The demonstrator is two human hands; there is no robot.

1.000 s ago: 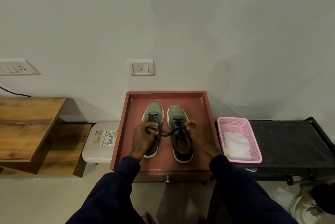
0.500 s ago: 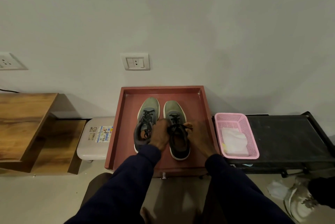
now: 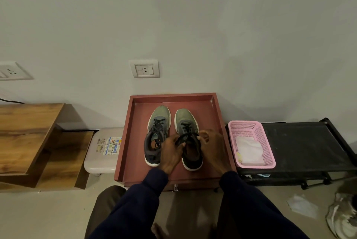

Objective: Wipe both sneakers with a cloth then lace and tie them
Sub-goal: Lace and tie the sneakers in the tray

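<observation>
Two grey-green sneakers with black laces stand side by side, toes to the wall, on a red tray (image 3: 133,132). The left sneaker (image 3: 157,134) has its laces threaded and lies free of my hands. Over the tongue of the right sneaker (image 3: 186,120), my left hand (image 3: 172,151) and my right hand (image 3: 210,142) both pinch its black lace (image 3: 186,138) close together. A white cloth (image 3: 249,149) lies folded in a pink basket (image 3: 245,125) to the right.
The pink basket sits on a black rack (image 3: 303,142). A white stool (image 3: 100,153) and a wooden table (image 3: 23,134) stand left of the tray. Another pale shoe (image 3: 343,217) and a crumpled white scrap (image 3: 301,205) lie on the floor at lower right.
My left hand moved right, from beside the left sneaker to the right sneaker's tongue. Both hands came close together on the lace, which had been stretched out between them.
</observation>
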